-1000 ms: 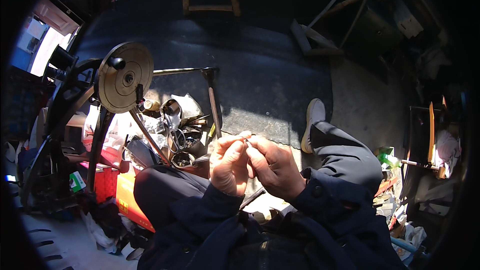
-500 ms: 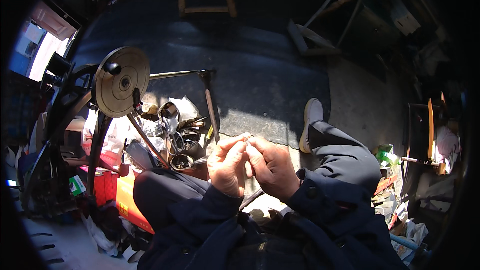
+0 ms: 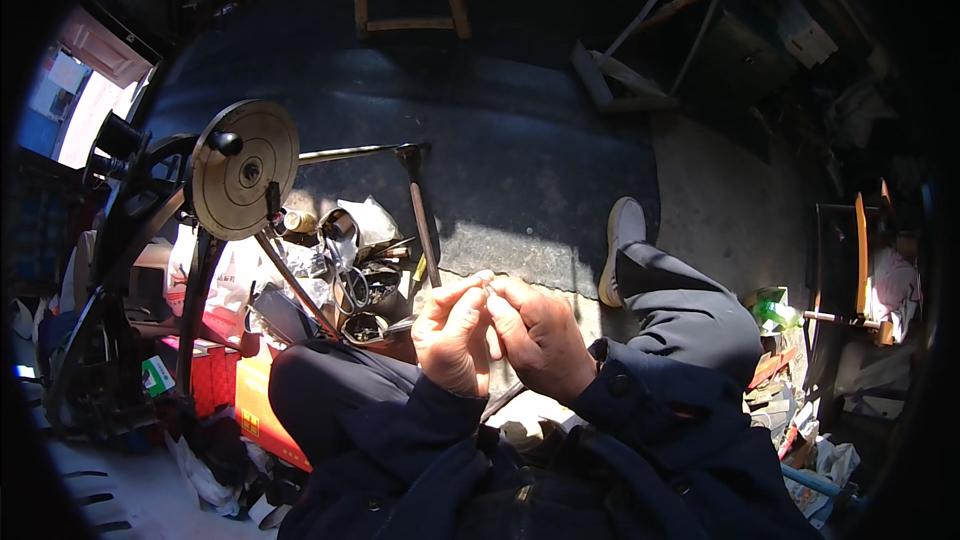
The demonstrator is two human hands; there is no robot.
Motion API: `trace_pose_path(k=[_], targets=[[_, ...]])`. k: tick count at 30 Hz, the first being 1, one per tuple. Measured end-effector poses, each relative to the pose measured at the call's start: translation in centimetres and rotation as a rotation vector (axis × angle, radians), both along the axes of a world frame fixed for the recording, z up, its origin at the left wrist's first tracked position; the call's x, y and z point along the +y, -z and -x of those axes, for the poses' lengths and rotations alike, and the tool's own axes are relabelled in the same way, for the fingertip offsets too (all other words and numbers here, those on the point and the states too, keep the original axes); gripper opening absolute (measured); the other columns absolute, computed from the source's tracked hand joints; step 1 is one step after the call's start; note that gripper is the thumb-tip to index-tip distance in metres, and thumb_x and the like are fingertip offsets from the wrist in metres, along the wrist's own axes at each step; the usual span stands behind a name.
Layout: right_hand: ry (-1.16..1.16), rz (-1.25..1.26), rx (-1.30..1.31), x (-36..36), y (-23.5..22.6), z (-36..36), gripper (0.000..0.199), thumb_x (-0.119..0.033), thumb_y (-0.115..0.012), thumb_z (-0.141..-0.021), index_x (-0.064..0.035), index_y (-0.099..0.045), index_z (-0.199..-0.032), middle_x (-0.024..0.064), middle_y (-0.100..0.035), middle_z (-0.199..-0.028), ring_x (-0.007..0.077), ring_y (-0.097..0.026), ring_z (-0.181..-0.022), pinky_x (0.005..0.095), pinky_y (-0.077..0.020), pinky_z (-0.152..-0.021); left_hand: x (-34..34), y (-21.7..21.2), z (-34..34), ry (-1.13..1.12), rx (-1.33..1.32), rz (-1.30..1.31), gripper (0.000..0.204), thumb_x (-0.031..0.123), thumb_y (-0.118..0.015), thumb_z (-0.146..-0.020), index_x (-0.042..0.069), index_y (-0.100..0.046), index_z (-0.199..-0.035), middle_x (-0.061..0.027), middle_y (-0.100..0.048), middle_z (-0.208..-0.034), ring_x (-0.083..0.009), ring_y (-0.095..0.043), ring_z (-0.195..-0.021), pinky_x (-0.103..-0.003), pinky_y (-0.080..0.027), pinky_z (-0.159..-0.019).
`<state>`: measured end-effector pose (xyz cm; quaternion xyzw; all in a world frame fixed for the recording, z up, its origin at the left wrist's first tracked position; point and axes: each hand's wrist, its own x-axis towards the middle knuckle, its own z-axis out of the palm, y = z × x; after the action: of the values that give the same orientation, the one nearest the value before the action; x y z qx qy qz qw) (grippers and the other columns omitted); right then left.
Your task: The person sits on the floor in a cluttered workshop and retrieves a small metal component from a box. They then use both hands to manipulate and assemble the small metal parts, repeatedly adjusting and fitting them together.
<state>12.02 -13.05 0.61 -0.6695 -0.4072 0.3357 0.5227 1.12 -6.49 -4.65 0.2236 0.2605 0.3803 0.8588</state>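
Observation:
My left hand (image 3: 452,337) and my right hand (image 3: 540,338) meet in front of my lap, thumbs and forefingers pinched together. Between the fingertips is a tiny pale thing (image 3: 485,277), too small and bright for me to tell its kind. Both hands are closed, with the other fingers curled inward. Sunlight falls on the knuckles. To the left of my hands stands a dark metal machine with a round, pale wheel (image 3: 243,170) that carries a black knob.
Tins and tools (image 3: 365,285) crowd the floor left of my hands, near red and orange boxes (image 3: 265,405). A wooden stool (image 3: 410,25) stands ahead. My shoe (image 3: 625,240) is on the right, with a cluttered rack (image 3: 860,320) beyond. A metal frame (image 3: 630,90) sits far right.
My hands stay pinched together with only a slight shift of the fingertips. The view has tilted a little; nothing else has visibly moved.

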Motion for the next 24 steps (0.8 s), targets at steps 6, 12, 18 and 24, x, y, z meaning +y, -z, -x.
trace_pose_path(k=[6, 12, 18, 24], targets=[[0.033, -0.012, 0.002, -0.05, 0.04, -0.06, 0.016, -0.008, -0.052, -0.097, 0.0016, -0.062, -0.105, 0.0235, -0.067, -0.085, 0.0411, -0.068, -0.079, 0.0403, -0.0528, -0.067, 0.0, 0.1, -0.44, -0.018, 0.039, -0.009, 0.018, 0.0, -0.057, -0.099, -0.002, -0.065, -0.114, -0.0167, -0.069, -0.114, -0.0228, -0.068, -0.1, -0.035, -0.057, -0.09], [0.06, -0.076, -0.093, -0.07, 0.42, -0.13, 0.019, -0.007, -0.054, -0.097, 0.0021, -0.065, -0.11, 0.0199, -0.069, -0.087, 0.0323, -0.069, -0.075, 0.0351, -0.0528, -0.065, 0.01, -0.24, -0.65, 0.009, -0.033, 0.088, 0.018, -0.005, -0.058, -0.097, -0.004, -0.066, -0.113, -0.0172, -0.069, -0.111, -0.0229, -0.066, -0.1, -0.035, -0.054, -0.091], [0.003, -0.026, -0.061, -0.32, 0.6, -0.23, 0.021, -0.007, -0.052, -0.096, 0.0032, -0.062, -0.112, 0.0252, -0.068, -0.094, 0.0427, -0.068, -0.085, 0.0419, -0.0546, -0.072, -0.2, -0.48, -0.53, -0.03, 0.012, 0.052, 0.018, -0.006, -0.058, -0.096, -0.005, -0.066, -0.112, -0.0178, -0.069, -0.111, -0.0232, -0.066, -0.1, -0.036, -0.054, -0.091], [0.009, -0.029, -0.058, -0.26, 0.22, -0.26, 0.022, -0.007, -0.052, -0.096, 0.0039, -0.062, -0.113, 0.0249, -0.067, -0.092, 0.0421, -0.068, -0.084, 0.0416, -0.0546, -0.071, -0.21, -0.68, -0.63, -0.015, 0.052, 0.002, 0.017, 0.0, -0.058, -0.098, -0.002, -0.065, -0.113, -0.015, -0.069, -0.109, -0.0222, -0.068, -0.098, -0.035, -0.056, -0.091]])
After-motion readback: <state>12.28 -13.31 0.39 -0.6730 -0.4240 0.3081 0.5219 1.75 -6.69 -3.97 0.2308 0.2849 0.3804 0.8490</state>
